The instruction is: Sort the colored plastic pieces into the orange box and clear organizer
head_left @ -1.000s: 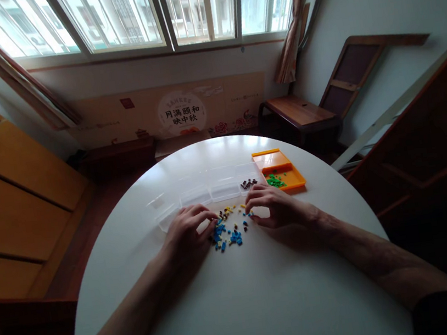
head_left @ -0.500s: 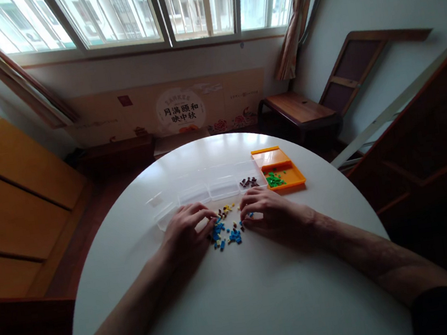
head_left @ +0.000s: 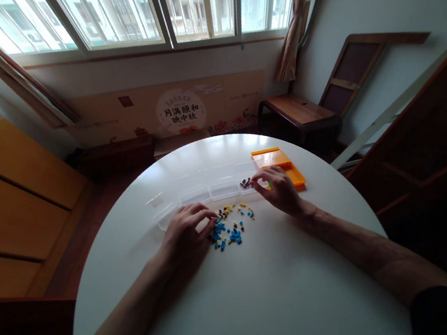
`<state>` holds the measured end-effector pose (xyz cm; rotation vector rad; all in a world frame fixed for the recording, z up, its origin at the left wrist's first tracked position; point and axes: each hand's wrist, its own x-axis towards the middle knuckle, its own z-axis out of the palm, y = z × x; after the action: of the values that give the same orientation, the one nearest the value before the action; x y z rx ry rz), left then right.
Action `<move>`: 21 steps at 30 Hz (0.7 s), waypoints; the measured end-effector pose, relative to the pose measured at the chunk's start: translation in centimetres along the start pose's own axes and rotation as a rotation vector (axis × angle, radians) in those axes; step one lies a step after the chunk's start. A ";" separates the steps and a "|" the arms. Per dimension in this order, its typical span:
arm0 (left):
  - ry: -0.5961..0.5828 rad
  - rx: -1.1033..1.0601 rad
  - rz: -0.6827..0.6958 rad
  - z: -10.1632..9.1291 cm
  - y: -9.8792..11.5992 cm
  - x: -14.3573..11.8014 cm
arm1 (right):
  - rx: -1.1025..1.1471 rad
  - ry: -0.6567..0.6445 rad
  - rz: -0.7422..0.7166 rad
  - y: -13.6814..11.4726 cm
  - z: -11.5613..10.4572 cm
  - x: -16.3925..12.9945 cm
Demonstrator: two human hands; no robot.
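Note:
Small blue bricks (head_left: 235,237) lie scattered on the white round table, with yellow bricks (head_left: 242,204) and a few brown ones among them. My left hand (head_left: 188,229) rests at the left edge of this pile. Its thumb and forefinger are curved and slightly apart, tips beside the blue bricks. My right hand (head_left: 279,188) is over the right end of a clear plastic divided box (head_left: 224,190). Its fingertips are pinched together by the dark brown bricks (head_left: 244,183) in the end compartment; whatever they hold is too small to make out.
An orange box (head_left: 300,179) stands behind my right hand, which hides most of the green bricks (head_left: 270,185) in it. The clear box's see-through lid stands open toward the window. A wooden chair (head_left: 302,107) is beyond the table (head_left: 263,300).
My right hand has moved up and right from the pile to the compartment of brown bricks, uncovering blue and yellow bricks on the table. My left hand has stayed put.

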<state>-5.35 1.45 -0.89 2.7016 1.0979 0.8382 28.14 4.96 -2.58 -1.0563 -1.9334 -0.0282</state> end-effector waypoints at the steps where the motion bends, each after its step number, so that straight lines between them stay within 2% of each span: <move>1: -0.002 -0.002 0.003 0.0 0.1 0.0 | -0.035 0.023 0.033 0.3 0.2 -0.1; 6: -0.001 -0.016 -0.003 -0.1 0.2 0.1 | -0.072 -0.019 0.056 0.4 0.6 -0.3; 9: 0.006 -0.018 0.003 0.0 0.0 0.1 | 0.049 -0.108 -0.073 -0.8 0.1 -0.1; 13: 0.009 -0.005 0.011 0.1 -0.2 0.1 | 0.280 -0.388 -0.321 -2.8 -1.0 0.3; 15: 0.006 -0.002 0.004 0.1 -0.3 0.1 | 0.325 -0.470 -0.368 -3.4 -1.2 0.3; 21: 0.004 0.008 0.007 0.3 -0.2 0.2 | 0.351 -0.546 -0.402 -3.5 -0.8 0.1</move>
<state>-5.25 1.73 -1.09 2.7134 1.0955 0.8429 26.29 2.49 -0.73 -0.4519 -2.4983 0.3987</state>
